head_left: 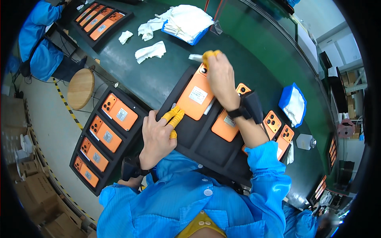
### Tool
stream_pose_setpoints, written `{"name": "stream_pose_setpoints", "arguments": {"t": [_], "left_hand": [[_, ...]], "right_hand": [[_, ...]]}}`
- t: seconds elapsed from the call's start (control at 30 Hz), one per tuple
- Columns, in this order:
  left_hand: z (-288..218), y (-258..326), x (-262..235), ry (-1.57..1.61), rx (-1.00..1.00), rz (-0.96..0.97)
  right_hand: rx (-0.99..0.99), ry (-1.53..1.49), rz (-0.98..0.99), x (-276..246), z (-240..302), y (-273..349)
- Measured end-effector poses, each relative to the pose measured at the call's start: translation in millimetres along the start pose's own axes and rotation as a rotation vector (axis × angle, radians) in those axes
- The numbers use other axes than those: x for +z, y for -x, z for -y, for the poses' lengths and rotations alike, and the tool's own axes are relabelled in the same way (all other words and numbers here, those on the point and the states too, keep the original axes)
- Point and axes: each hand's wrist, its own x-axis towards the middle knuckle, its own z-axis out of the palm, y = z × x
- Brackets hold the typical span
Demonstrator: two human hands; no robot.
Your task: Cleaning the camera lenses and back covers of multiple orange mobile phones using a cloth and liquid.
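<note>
A black foam tray (190, 137) lies in front of me on the green bench. Over its left end, an orange phone (197, 93) rests back up, with a white label on its back. My left hand (156, 133), yellow covers on its fingers, grips the phone's near left edge. At the camera end is my right hand (219, 75), also with yellow finger covers, pinching a small white cloth (195, 58). Its fingers partly hide the cameras. Under my right forearm, another orange phone (225, 126) sits in the tray, with more orange phones (272, 121) farther right.
On my left, a second black tray (104, 139) holds several orange phones. White cloths fill a blue bin (194, 37) at the back; loose cloths (151, 52) lie nearby. Another blue bin (282, 99) and a clear bottle (304, 141) stand right. A co-worker (43, 59) is beyond a round stool (80, 89).
</note>
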Motion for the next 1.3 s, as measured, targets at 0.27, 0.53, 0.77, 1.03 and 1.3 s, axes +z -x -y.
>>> {"name": "stream_pose_setpoints", "arguments": {"t": [0.27,0.53,0.77,1.03,1.3], "left_hand": [[0.2,-1.0,0.5,0.008,-0.001,0.019],[1.6,-0.9,2.8,0.032,-0.006,-0.035],[0.8,2.6,7.8,0.01,-0.014,-0.048],[4.4,-0.6,8.1,0.035,0.005,-0.077],[5.8,-7.9,-2.4,0.037,0.008,-0.146]], "right_hand": [[0.003,-0.007,-0.081,-4.5,-12.2,0.1],[-0.193,-0.063,0.121,-7.2,13.1,60.9],[0.043,-0.108,0.004,-23.8,-10.6,49.4],[-0.066,-0.051,0.203,-16.2,35.2,72.1],[0.018,-0.031,-0.076,14.2,-9.4,-1.4]]}}
